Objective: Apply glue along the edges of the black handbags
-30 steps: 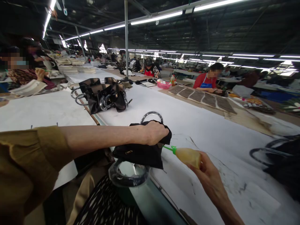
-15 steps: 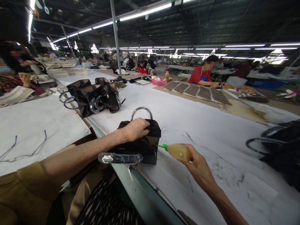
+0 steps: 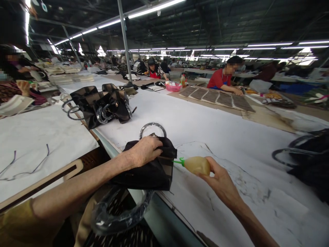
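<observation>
A black handbag [image 3: 144,176] lies at the near edge of the white table. My left hand [image 3: 147,151] grips its upper part, fingers curled over the fabric. One plastic-wrapped ring handle [image 3: 120,216] hangs over the table edge towards me; the other ring handle [image 3: 153,125] stands up behind the bag. In my right hand [image 3: 217,173] is a squeeze bottle [image 3: 197,166] of yellowish liquid, held sideways. Its thin green nozzle points left, and the tip is at the bag's right end panel; whether it touches I cannot tell.
Several black handbags [image 3: 102,104] with wrapped handles stand at the left. More dark bags [image 3: 311,164] lie at the right edge. Loose threads are on the white table [image 3: 205,123]. A pink basket [image 3: 173,86] and a person in red [image 3: 222,77] are across the table.
The bag has tipped slightly, and its front ring handle has swung down over the table edge. My left hand has shifted a little down and left; the bottle stays near the bag's end.
</observation>
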A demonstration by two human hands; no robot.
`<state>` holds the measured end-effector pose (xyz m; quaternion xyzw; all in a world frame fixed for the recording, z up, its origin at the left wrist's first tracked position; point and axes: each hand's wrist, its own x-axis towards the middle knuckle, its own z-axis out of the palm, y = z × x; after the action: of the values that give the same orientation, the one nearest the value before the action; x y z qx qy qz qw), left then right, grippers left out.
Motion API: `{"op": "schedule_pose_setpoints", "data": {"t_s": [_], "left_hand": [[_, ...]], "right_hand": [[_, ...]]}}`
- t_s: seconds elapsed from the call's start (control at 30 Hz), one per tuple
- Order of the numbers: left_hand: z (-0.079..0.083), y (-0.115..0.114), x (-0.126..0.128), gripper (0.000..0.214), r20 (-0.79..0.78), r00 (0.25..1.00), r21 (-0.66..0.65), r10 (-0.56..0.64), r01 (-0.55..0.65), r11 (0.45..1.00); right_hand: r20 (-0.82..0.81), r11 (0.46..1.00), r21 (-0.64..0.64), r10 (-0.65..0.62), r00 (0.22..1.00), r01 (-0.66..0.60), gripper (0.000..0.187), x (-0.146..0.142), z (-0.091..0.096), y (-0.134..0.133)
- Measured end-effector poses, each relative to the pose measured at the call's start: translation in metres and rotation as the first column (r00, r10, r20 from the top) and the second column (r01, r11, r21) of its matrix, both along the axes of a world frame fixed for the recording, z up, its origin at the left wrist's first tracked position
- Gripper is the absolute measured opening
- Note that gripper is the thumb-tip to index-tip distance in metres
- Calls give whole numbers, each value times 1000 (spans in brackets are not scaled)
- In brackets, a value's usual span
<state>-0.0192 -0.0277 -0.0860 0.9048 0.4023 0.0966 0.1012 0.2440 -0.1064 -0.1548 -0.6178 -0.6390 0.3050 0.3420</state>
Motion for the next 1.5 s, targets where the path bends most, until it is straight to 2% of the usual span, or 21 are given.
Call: {"op": "schedule_pose_setpoints", "data": {"t_s": [0.1, 0.2, 0.33, 0.53, 0.9, 1.17, 1.33, 1.5], "left_hand": [[-1, -3, -1, 16, 5, 1000, -14, -6, 6, 1000], [-2, -5, -1, 15, 1, 1000, -25, -5, 5, 1000], [-1, -7, -1, 15, -1, 1000, -28, -1, 1, 1000], [0, -14, -2, 15, -6, 1000, -44, 5, -5, 999], [-3, -18, -4, 14, 2, 1000, -38, -17, 17, 999], [-4, -19, -5, 15, 11, 1000, -43, -19, 20, 999], [-2, -21, -5, 14, 5, 1000, -66, -8, 8, 998], [-2, -23, -6, 15, 17, 1000, -97, 3, -2, 995]], "right_hand": [[19, 1000, 14, -22, 1000, 22, 24, -3, -3, 2], [-20, 998, 47, -39, 999, 40, 39, -6, -5, 3], [30, 1000, -12, -10, 1000, 11, 25, -6, -2, 0], [50, 998, -54, -6, 999, 9, 28, -5, 4, -4], [-68, 998, -38, -60, 996, 58, 21, -4, -2, -4], [-44, 996, -42, -82, 996, 80, 23, -5, -7, 2], [-91, 997, -70, -46, 995, 40, 21, -4, -7, -3], [-52, 996, -93, -17, 998, 12, 23, -5, 0, -9]]}}
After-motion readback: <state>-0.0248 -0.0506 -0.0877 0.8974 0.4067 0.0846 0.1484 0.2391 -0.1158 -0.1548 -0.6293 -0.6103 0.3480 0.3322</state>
